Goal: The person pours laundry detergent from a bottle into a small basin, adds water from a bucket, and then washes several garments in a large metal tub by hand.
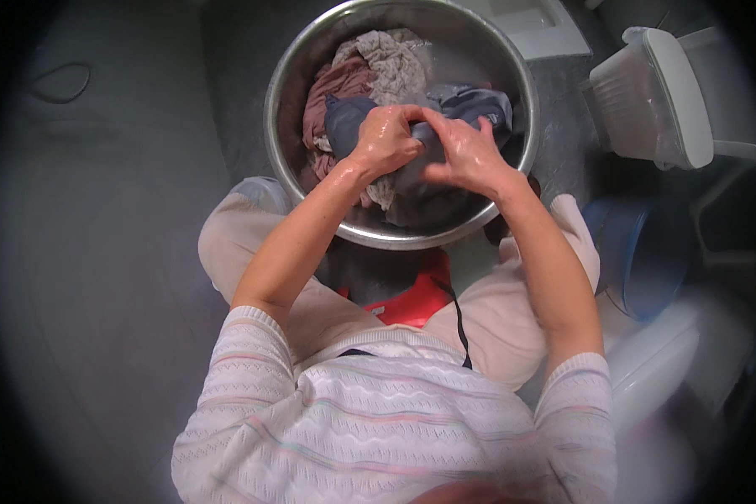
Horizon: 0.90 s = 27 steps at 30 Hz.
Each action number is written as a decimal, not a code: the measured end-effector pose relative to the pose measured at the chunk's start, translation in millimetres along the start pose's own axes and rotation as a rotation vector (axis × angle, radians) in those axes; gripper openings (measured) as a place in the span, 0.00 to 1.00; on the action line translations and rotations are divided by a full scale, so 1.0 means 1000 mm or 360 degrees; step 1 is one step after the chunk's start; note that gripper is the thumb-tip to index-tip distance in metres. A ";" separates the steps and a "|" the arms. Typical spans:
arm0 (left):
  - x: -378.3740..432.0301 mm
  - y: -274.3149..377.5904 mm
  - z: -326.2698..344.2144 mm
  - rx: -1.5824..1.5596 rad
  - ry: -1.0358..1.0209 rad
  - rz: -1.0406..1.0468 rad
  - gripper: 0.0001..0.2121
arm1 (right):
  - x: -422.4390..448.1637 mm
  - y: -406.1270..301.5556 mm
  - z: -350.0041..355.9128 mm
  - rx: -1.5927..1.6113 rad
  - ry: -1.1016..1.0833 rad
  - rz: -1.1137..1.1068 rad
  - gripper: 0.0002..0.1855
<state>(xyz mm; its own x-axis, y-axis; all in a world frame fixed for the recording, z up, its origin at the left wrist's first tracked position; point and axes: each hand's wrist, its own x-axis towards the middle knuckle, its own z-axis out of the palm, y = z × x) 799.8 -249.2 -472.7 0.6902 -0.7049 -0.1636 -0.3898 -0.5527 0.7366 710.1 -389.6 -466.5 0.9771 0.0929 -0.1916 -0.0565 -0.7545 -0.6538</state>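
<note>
Before me stands a large round metal basin (277, 135) with wet laundry in it. My left hand (387, 138), wet and curled, grips a dark blue-grey cloth (346, 123) over the basin's middle. Close on its right, my right hand (469, 151) is over the same cloth with its fingers spread; the fingertips of both hands meet or nearly meet. Another part of blue-grey fabric (479, 104) lies to the right, by the basin wall. A dusty-pink cloth (334, 88) and a pale patterned cloth (387, 63) are heaped at the left and back.
A white lidded bin with a plastic liner (630, 94) is at the upper right, with a blue bucket (636, 258) below it. A white fixture (542, 31) stands behind the basin. Between my legs is a red plastic object (416, 299). A dark looped cord (63, 97) lies far left.
</note>
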 end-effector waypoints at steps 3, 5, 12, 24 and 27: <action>-0.004 -0.007 0.005 0.0066 -0.0267 0.0171 0.21 | 0.005 0.018 0.011 -0.0131 -0.0064 0.0105 0.19; -0.006 -0.026 0.001 0.0095 -0.0513 0.0037 0.22 | 0.000 0.014 0.016 -0.0081 -0.0080 0.0035 0.13; -0.021 -0.103 0.004 0.1181 -0.0867 0.0060 0.35 | -0.017 -0.016 0.039 -0.0225 -0.0464 -0.0266 0.08; -0.014 -0.169 -0.033 0.0616 -0.0326 -0.0611 0.11 | -0.019 -0.022 0.036 -0.0283 -0.0418 -0.0221 0.07; -0.021 -0.161 -0.007 0.0431 -0.0276 -0.1132 0.20 | -0.023 -0.016 0.040 -0.0350 -0.0471 -0.0200 0.08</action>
<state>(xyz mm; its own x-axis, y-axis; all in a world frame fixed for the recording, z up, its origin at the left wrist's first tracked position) 852.2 -142.4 -583.1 0.7336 -0.1879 -0.6531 -0.0401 -0.9713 0.2344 680.1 -353.7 -480.4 0.8702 0.3527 -0.3440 0.1367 -0.8436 -0.5193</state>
